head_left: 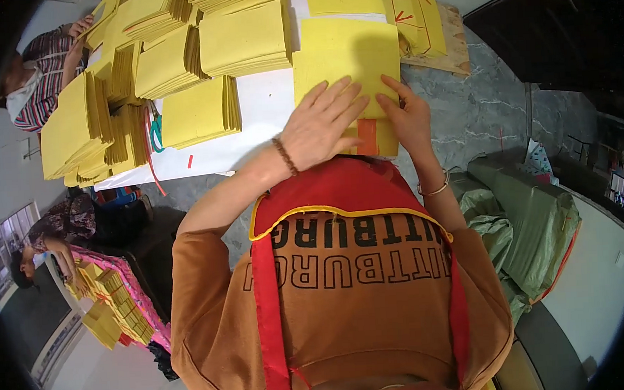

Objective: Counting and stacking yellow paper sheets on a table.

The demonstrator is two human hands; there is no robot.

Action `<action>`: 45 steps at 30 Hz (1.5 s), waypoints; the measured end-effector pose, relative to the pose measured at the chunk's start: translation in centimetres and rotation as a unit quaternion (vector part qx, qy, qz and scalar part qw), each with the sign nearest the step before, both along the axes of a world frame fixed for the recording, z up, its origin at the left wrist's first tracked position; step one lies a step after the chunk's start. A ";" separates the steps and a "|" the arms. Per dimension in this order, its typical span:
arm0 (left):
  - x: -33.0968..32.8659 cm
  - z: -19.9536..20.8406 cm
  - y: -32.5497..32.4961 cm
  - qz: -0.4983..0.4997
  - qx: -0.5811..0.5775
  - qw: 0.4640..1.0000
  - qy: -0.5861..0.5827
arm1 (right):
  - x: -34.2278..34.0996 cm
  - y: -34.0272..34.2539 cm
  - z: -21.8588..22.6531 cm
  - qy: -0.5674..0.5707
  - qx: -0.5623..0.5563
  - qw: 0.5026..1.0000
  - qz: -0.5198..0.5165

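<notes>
My left hand (320,124) lies flat, fingers spread, on a stack of yellow paper sheets (343,55) at the near edge of a white table (264,98). My right hand (407,116) presses on the same stack just to its right, fingertips pointing toward the left hand. An orange strip (367,137) shows under the sheets between the two hands. A beaded bracelet is on my left wrist, a thin bangle on my right. I wear an orange top and a red apron.
Several piles of yellow paper (198,113) cover the table's left and far side. One person (37,75) sits at the far left of the table; another (53,237) works at a lower table with yellow bundles. Green sacks (532,226) lie on the right.
</notes>
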State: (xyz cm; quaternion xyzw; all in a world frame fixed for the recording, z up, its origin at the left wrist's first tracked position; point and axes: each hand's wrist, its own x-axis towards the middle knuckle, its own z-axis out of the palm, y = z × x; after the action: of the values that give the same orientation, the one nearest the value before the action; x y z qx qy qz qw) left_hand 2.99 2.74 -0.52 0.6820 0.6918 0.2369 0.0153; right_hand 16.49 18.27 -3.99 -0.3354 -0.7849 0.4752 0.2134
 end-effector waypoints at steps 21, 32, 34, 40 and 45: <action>-0.7 -1.6 0.4 -0.051 -0.081 0.992 0.080 | 4.4 -3.2 -0.3 -0.116 0.328 0.916 0.200; 1.4 -1.7 2.7 0.097 -0.013 0.979 0.178 | 4.2 0.3 0.9 0.122 -0.093 0.985 0.083; -0.2 -0.7 1.8 0.088 -0.002 0.989 0.118 | 3.9 0.6 1.5 0.135 -0.070 0.988 0.039; -6.4 1.3 -10.2 0.178 0.118 0.962 0.168 | 4.6 1.3 1.2 0.103 -0.074 0.992 0.021; -11.5 -2.3 -17.7 0.263 -0.001 0.942 0.209 | 4.3 0.5 1.0 0.088 -0.069 0.994 0.000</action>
State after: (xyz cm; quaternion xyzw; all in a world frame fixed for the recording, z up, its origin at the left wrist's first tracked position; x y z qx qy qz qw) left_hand -8.49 -14.96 -2.85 0.5101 0.8343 0.0835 -0.1920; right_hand 20.80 18.80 -2.98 -0.3067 -0.7281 0.5562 0.2579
